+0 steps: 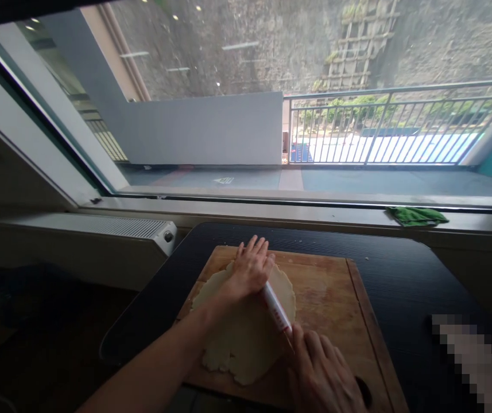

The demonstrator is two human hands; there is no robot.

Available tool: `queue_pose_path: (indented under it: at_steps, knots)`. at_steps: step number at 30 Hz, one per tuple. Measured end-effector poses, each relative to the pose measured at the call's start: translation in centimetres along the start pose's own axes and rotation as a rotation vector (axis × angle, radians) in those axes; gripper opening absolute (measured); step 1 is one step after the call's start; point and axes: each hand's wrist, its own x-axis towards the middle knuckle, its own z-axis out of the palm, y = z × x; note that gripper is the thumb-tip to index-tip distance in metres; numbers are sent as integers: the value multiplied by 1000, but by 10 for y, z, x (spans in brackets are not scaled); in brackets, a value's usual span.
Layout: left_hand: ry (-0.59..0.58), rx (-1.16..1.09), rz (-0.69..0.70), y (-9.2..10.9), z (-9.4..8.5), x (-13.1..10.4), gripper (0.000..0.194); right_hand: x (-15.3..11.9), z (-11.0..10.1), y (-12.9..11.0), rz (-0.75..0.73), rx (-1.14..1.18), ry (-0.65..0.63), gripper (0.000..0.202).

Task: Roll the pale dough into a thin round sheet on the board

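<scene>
A wide, thin sheet of pale dough point(246, 344) with a ragged edge lies on a wooden cutting board point(318, 287). Slanting across its right side is a white rolling pin point(277, 307) with red print. My left hand point(252, 267) rests palm down over the pin's far end, its fingers stretched out and slightly apart. Around the near end, at the lower right of the dough, the fingers of my right hand point(321, 367) are curled. The grip itself is partly hidden by the knuckles.
Under the board is a dark table point(383, 252) with rounded corners. Behind it, a green cloth point(418, 216) lies on the window sill point(271, 210). A white radiator point(112, 225) stands at the left. A pixelated patch point(478, 361) covers something at the right.
</scene>
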Motion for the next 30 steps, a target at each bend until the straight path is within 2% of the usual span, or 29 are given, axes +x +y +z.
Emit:
queue_pose_path:
  at_steps: [3,5,8,13,15,16,18,23,25,27,30]
  knots:
    - [13,32,-25,-27,-10,-36,54,10,2,-17,-39,58,14,45]
    - [6,41,-32,-30,-12,-40,54,12,-1,-18,-31,94,7,44]
    - [-29,39,-9,-12,-5,-13,54,10,-9,-4,28,116,-2,38]
    - [-109,8,33,47,12,58,61,-1,-21,25,153,44,-38,35]
    - [-132,9,33,59,14,69,62,-3,-22,28,187,20,-47,36]
    - [-131,19,35,59,14,68,62,-4,-22,27,189,12,-50,37]
    - [-120,55,46,46,11,56,59,-4,-19,21,159,14,-59,41]
    - [-112,173,43,-20,-5,-10,55,-4,-13,0,34,109,-65,48]
    - [-119,223,37,-34,-11,-25,57,-3,-12,-2,7,148,-72,49]
    - [-150,252,35,-33,-12,-19,56,-2,-13,4,16,175,-96,49]
    - [-201,216,24,-8,-2,22,56,-1,-15,21,102,170,-114,46]
